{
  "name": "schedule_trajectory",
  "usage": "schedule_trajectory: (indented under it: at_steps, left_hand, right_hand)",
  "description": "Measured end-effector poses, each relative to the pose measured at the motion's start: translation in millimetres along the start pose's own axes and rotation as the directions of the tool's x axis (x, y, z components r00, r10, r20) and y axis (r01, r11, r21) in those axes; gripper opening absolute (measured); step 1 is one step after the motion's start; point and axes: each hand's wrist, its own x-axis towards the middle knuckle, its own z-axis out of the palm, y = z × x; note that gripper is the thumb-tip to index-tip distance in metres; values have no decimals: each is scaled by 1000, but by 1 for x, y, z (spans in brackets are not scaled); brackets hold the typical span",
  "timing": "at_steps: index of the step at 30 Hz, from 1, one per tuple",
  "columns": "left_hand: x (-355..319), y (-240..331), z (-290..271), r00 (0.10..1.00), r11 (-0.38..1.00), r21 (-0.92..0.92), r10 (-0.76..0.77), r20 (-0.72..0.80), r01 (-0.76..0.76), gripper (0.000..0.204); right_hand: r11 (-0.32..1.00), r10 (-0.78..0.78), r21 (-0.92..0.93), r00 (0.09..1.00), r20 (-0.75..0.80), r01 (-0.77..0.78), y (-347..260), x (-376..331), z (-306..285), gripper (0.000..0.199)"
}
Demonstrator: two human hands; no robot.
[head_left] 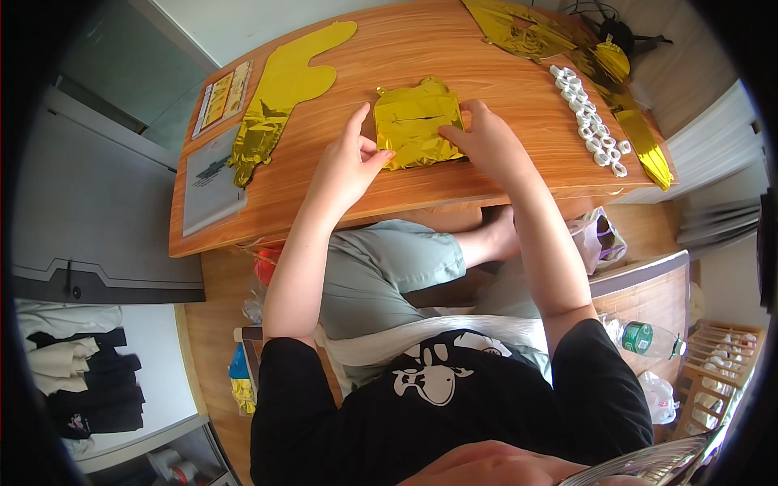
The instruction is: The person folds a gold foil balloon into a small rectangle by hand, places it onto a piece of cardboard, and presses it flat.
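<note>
In front of me on the wooden table lies a folded gold foil balloon (417, 121), flat and roughly square, with a crease across its middle. My left hand (348, 166) is at its left edge, thumb on the near left corner, index finger stretched away and the other fingers curled by the edge. At the right edge, my right hand (490, 142) rests its thumb on top of the foil, fingers along the side and partly hidden. To the left, a flat gold foil balloon (296, 69) with rounded lobes lies spread out, crumpled at its near end.
Rows of small white rings (587, 117) lie on the table's right side. Beyond them, more gold foil (527, 32) reaches along the far right edge. A clear plastic packet (212, 182) and a printed card (221, 99) are at the left. A plastic bottle (648, 338) lies lower right.
</note>
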Motion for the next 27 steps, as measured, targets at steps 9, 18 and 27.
schedule_trajectory:
  at_steps: [9, 18, 27]
  left_hand:
    - [9, 15, -13, 995, 989, 123, -90, 53, 83, 68]
    - [59, -11, 18, 863, 750, 430, 467, 194, -502, 64]
    - [59, -13, 29, 862, 728, 481, 315, 397, -488, 68]
  right_hand:
    - [982, 52, -183, 999, 15, -49, 0, 16, 6, 63]
    - [975, -35, -220, 999, -1, 34, 8, 23, 12, 60]
    - [985, 18, -170, 1000, -23, -22, 4, 15, 7, 63]
